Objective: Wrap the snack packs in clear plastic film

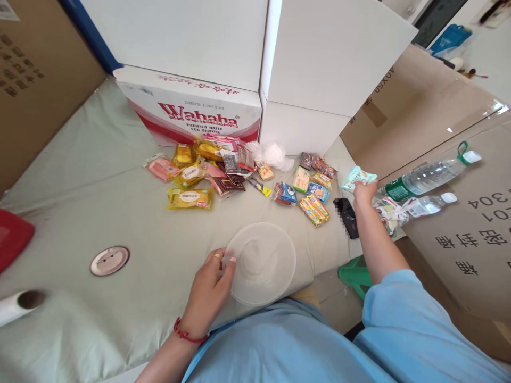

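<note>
My left hand [209, 290] pinches the rim of a round translucent plastic bowl [275, 266] between thumb and fingers, close to my body. The bowl looks empty. My right hand [365, 191] reaches far to the right and grips a pale teal snack packet [355, 177]; some fingertips are hidden. Just below that hand lies a black object [349, 218], partly blurred out. Left of it are small wrapped snacks, among them an orange-yellow packet [314, 210] and a blue packet [285, 193].
Yellow-wrapped cakes [190, 198] and other packets are heaped before a Wahaha water carton [199, 114]. Two water bottles [425, 178] lie at the right by a cardboard box [459, 223]. A round plate-like disc [109, 260] is at left. A green stool [355, 274] stands below.
</note>
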`<state>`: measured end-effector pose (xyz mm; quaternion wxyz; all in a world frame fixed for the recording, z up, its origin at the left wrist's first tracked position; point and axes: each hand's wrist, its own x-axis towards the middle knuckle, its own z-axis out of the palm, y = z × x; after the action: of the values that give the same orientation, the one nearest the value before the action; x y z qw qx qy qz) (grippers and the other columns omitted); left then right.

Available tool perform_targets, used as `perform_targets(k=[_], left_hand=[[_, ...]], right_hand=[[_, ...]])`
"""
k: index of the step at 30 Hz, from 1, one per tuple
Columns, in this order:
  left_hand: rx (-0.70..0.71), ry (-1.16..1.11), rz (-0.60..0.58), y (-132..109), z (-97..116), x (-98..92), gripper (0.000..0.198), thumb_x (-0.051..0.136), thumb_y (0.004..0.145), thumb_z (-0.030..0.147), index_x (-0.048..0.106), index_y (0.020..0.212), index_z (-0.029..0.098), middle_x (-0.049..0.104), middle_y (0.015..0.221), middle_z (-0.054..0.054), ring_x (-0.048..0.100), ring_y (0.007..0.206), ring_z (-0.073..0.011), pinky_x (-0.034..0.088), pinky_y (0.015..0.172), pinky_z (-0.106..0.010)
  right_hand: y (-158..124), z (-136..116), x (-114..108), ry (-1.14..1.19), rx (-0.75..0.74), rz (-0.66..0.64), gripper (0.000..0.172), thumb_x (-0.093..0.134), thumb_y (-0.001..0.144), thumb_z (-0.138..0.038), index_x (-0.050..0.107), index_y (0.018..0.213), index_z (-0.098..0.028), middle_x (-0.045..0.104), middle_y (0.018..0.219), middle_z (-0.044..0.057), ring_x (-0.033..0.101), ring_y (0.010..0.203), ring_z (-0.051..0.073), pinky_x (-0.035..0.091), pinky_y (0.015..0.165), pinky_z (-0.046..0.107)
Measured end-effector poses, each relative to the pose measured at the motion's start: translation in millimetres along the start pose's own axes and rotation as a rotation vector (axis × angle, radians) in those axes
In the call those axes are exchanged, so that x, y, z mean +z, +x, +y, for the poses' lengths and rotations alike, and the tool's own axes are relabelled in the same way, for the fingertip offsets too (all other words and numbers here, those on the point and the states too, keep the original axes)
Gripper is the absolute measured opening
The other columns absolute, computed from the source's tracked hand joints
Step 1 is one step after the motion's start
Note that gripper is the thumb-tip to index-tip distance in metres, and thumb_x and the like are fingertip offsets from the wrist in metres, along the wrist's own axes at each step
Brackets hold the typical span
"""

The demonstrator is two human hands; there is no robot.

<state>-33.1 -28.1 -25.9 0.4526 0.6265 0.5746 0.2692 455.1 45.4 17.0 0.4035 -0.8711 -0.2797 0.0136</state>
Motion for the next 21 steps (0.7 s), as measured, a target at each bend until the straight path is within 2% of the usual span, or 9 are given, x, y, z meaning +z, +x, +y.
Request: perform_targets(k=[2,4,7,9,11,13,16,18,21], left_hand=[[-0.015,0.015,0.046,0.2,2.1,-3.3,0.042,0.05,0.089,0.06,0.067,0.102,0.023,0.072,0.098,-0.007,0.064,0.068,-0.0225,0.053,0.071,-0.039],[-0.029,-0.005,0.074,2.2,4.6,-3.2,0.041,0.055,0.087,0.059,0.065,0.104,0.023,0.07,0.093,-0.005,0.061,0.061,-0.0206,0.052,0.069,-0.039],[-0.046,-0.066,0.062,6.5,9.0,2.5,0.042,0.061,0.084,0.058,0.064,0.104,0.022,0.069,0.091,-0.004,0.062,0.058,-0.0202,0.052,0.068,-0.04],[-0.052,-0.099,0.036,7.9,12.0,7.2,0.042,0.062,0.084,0.058,0.063,0.103,0.021,0.069,0.095,-0.005,0.062,0.055,-0.0189,0.053,0.067,-0.04],[-0.044,-0.117,0.028,7.0,14.1,10.1,0.042,0.062,0.085,0.058,0.061,0.104,0.021,0.069,0.104,-0.007,0.064,0.056,-0.0178,0.055,0.066,-0.04],[-0.014,-0.13,0.048,3.7,14.0,10.0,0.041,0.061,0.086,0.057,0.061,0.107,0.021,0.066,0.116,-0.01,0.069,0.069,-0.0199,0.057,0.067,-0.039],[0.044,-0.128,0.11,-3.5,7.5,5.0,0.04,0.058,0.089,0.055,0.061,0.111,0.022,0.06,0.123,-0.012,0.07,0.096,-0.0257,0.061,0.073,-0.039],[0.072,-0.089,0.152,-8.3,-0.4,0.5,0.04,0.057,0.091,0.054,0.061,0.114,0.022,0.059,0.123,-0.012,0.067,0.103,-0.0273,0.062,0.077,-0.041],[0.106,-0.018,0.219,-13.5,-12.6,-3.6,0.04,0.056,0.092,0.051,0.06,0.117,0.021,0.057,0.124,-0.013,0.065,0.104,-0.0274,0.062,0.079,-0.043]], right_hand=[[-20.9,-14.1,-12.4,0.118,-0.068,0.004,0.047,0.058,0.093,-0.036,0.05,0.134,-0.015,0.065,0.128,0.017,0.067,0.113,0.024,0.058,0.092,0.038],[-54.7,-33.7,-27.0,0.298,-0.212,-0.16,0.048,0.059,0.094,-0.041,0.05,0.135,-0.018,0.067,0.125,0.014,0.068,0.11,0.024,0.058,0.09,0.037],[-121.5,-70.2,-45.4,0.34,-0.514,-0.754,0.044,0.066,0.093,-0.044,0.055,0.129,-0.022,0.07,0.117,0.009,0.068,0.106,0.025,0.058,0.089,0.037],[-165.1,-93.2,-46.0,0.192,-0.776,-1.15,0.026,0.067,0.094,-0.038,0.061,0.115,-0.023,0.071,0.103,0.006,0.067,0.092,0.023,0.056,0.081,0.034],[-199.4,-108.9,-32.8,-0.013,-0.945,-1.363,0.016,0.064,0.095,-0.027,0.06,0.11,-0.022,0.071,0.096,0.005,0.065,0.082,0.02,0.052,0.073,0.03],[-222.4,-115.0,-9.9,-0.266,-1.012,-1.461,0.021,0.063,0.091,-0.017,0.059,0.111,-0.019,0.071,0.094,0.006,0.064,0.078,0.019,0.048,0.067,0.028],[-242.2,-109.6,24.2,-0.55,-1.049,-1.559,0.024,0.067,0.088,-0.017,0.061,0.112,-0.015,0.073,0.092,0.009,0.065,0.075,0.021,0.047,0.063,0.028],[-252.3,-101.5,36.4,-0.564,-1.143,-1.468,0.025,0.068,0.089,-0.018,0.063,0.113,-0.012,0.073,0.098,0.013,0.067,0.083,0.024,0.052,0.071,0.032],[-268.0,-90.7,35.5,-0.49,-1.317,-1.158,0.025,0.061,0.092,-0.01,0.064,0.117,-0.009,0.07,0.114,0.019,0.065,0.105,0.029,0.054,0.092,0.04]])
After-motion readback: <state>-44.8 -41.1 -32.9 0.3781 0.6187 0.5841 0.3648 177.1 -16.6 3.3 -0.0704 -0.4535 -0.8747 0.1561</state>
